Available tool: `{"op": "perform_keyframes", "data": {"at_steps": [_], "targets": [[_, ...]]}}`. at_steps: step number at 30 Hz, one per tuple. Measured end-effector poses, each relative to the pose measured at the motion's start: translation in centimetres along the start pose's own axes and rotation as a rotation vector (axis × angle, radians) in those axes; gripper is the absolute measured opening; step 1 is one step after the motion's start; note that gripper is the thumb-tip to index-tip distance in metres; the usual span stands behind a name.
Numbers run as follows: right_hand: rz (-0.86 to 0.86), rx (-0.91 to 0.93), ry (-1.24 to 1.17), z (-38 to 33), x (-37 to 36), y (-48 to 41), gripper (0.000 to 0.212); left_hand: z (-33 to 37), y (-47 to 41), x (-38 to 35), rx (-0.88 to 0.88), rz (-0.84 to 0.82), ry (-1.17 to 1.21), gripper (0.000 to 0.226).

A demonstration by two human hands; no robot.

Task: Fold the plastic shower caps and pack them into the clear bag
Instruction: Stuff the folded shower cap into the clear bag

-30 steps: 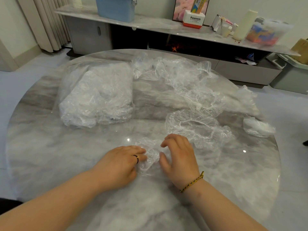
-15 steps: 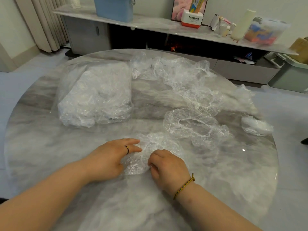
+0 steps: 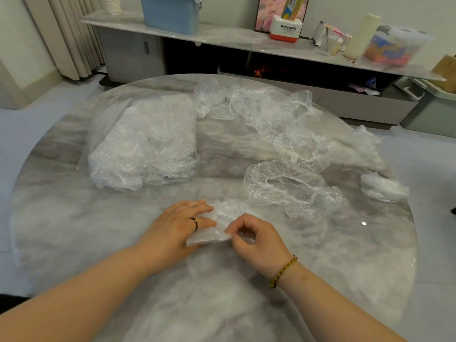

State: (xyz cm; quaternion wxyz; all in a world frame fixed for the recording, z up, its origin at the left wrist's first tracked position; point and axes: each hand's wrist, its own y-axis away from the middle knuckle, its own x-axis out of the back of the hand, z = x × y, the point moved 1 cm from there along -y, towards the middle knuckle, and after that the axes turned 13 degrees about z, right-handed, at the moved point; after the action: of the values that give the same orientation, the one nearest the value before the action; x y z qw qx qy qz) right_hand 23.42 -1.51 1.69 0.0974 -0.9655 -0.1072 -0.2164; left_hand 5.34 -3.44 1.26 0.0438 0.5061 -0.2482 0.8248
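Grey-white marbled table (image 3: pixel 74 218), clear shower caps (image 3: pixel 283 188), blue bin (image 3: pixel 170 13)

The table (image 3: pixel 61 218) is bare along its left edge and across its near edge, open to a reach. Toward the far edge the stuffed clear bag (image 3: pixel 143 144) blocks the left side and the loose shower caps (image 3: pixel 276 124) block the right side, with a bare lane between them. A small plastic wad (image 3: pixel 382 187) sits at the right edge.

Round marble table (image 3: pixel 74 243), low sideboard (image 3: pixel 234 38), curtain (image 3: pixel 66 33)
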Motion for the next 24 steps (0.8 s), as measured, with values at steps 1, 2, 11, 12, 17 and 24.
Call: {"op": "perform_keyframes", "data": {"at_steps": [1, 2, 11, 12, 17, 24], "targets": [[-0.020, 0.096, 0.098, 0.1, -0.3, 0.2, 0.011, -0.2, -0.1, 0.0, -0.021, -0.013, -0.007, 0.033], [-0.018, 0.226, 0.195, 0.1, -0.5, 0.4, 0.021, -0.2, -0.1, 0.1, -0.036, -0.023, -0.029, 0.029], [0.238, 0.711, 0.461, -1.2, -1.9, 1.4, 0.017, 1.3, -0.6, 1.1, -0.127, -0.101, -0.136, 0.026], [0.257, 0.701, 0.460, -1.1, -1.8, 1.2, 0.010, 1.2, -0.5, 1.2, -0.120, -0.119, -0.136, 0.023], [0.242, 0.474, 0.318, -0.5, -0.9, 0.7, 0.004, 0.2, -0.2, 1.1, -0.066, -0.108, -0.084, 0.030], [0.183, -0.065, 0.172, -0.7, 0.6, 0.0, 0.029, 0.9, -0.2, 2.2, 0.207, -0.130, 0.215, 0.035]]}}
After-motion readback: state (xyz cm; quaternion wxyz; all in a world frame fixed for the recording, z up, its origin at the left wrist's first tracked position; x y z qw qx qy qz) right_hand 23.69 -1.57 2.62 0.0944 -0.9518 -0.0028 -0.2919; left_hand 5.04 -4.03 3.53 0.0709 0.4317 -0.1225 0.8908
